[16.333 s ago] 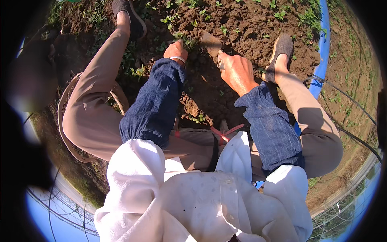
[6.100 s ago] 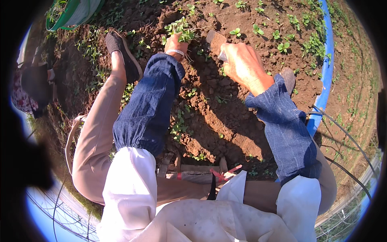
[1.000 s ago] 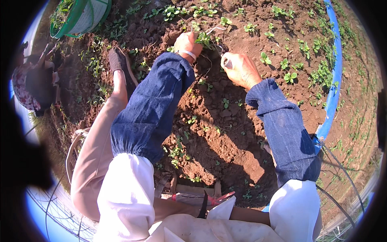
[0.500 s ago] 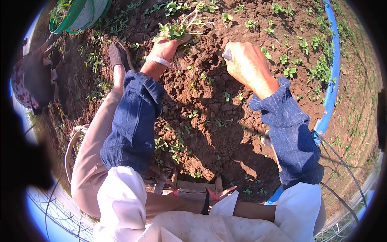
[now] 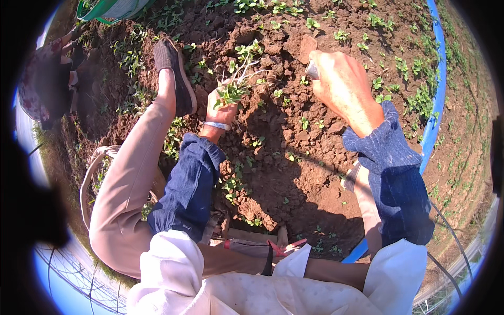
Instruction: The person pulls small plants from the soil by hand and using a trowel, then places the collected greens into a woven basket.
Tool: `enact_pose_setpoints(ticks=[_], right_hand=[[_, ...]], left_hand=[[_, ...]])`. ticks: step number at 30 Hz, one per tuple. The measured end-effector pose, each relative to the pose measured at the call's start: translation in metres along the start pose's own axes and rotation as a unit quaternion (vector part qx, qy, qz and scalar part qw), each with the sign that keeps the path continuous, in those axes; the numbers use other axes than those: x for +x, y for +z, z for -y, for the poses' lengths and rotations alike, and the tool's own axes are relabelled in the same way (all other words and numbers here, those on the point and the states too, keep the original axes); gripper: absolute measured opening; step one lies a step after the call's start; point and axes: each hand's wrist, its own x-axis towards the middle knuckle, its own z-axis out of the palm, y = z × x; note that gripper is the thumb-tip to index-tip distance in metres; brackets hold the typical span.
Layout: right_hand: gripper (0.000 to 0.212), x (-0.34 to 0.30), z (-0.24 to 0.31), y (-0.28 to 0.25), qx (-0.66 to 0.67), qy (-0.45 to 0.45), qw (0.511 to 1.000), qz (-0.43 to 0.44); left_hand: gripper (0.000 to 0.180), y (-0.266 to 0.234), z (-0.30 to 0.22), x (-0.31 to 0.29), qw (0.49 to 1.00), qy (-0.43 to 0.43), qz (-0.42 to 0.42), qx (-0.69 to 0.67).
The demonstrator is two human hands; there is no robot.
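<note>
Head view: left hand (image 5: 221, 112) gripped a leafy bunch (image 5: 231, 94), pale stems (image 5: 243, 72) slanting up-right; right hand (image 5: 347, 86) — apart, to its right — clasped a trowel (image 5: 313, 69) (blade (image 5: 308, 48) foremost).

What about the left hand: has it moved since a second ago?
Yes: the left hand has moved leftward and back, farther from the blue hose.

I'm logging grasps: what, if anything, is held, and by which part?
Left grip: a bunch of plants, seemingly by the leaves. Right grip: a trowel by its handle.
</note>
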Motion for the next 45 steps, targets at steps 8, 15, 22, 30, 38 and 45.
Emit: enact_pose_setpoints(ticks=[8, 15, 22, 30, 38, 45], right_hand=[[0.019, 0.016, 0.008, 0.029, 0.081, -0.023, 0.996, 0.037], [0.015, 0.008, -0.004, 0.016, 0.017, -0.001, 0.998, 0.054], [0.01, 0.021, 0.0, 0.025, 0.222, -0.005, 0.973, 0.069], [0.017, 0.086, 0.013, 0.004, 0.074, 0.059, 0.972, 0.216], [0.029, 0.101, 0.036, 0.062, 0.122, 0.197, 0.952, 0.199], [0.02, 0.073, 0.031, 0.086, 0.168, 0.17, 0.962, 0.131]], left_hand=[[0.034, 0.036, -0.033, 0.067, 0.735, 0.221, 0.123, 0.629], [0.014, 0.04, -0.022, 0.12, 0.708, 0.14, 0.12, 0.681], [0.027, -0.024, 0.062, 0.187, 0.732, 0.063, 0.15, 0.662], [0.03, 0.018, 0.014, 0.17, 0.86, -0.092, 0.057, 0.498], [0.037, 0.046, -0.021, 0.148, 0.821, -0.083, 0.064, 0.561], [0.029, 0.039, -0.013, 0.146, 0.832, -0.075, 0.065, 0.546]])
